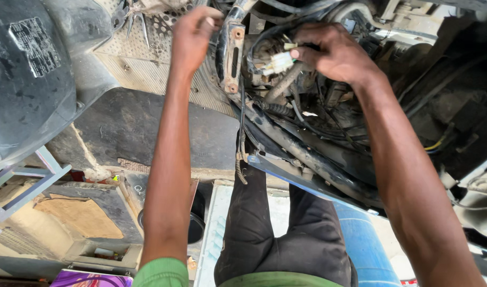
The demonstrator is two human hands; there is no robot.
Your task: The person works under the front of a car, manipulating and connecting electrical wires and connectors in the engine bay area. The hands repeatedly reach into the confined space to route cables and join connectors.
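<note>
I look down at the open frame of a scooter [307, 154] with its panels off, showing black cables and a dirty metal tube. My right hand [333, 53] pinches a white plastic wire connector [279, 62] among the black wiring near the frame's upper middle. My left hand [193, 34] is curled around the edge of a rusty metal bracket [233, 58] just left of that wiring, beside the perforated footboard [147, 58]. Both forearms reach up from the bottom of the view. My dark trousers [270, 228] show below.
A black plastic body panel [31, 74] lies at the left. Pliers [132, 18] rest on the footboard at the top. A grey metal stand [20, 186] and dusty cardboard [78, 215] lie at lower left. A blue panel edge [360, 239] sits at lower right.
</note>
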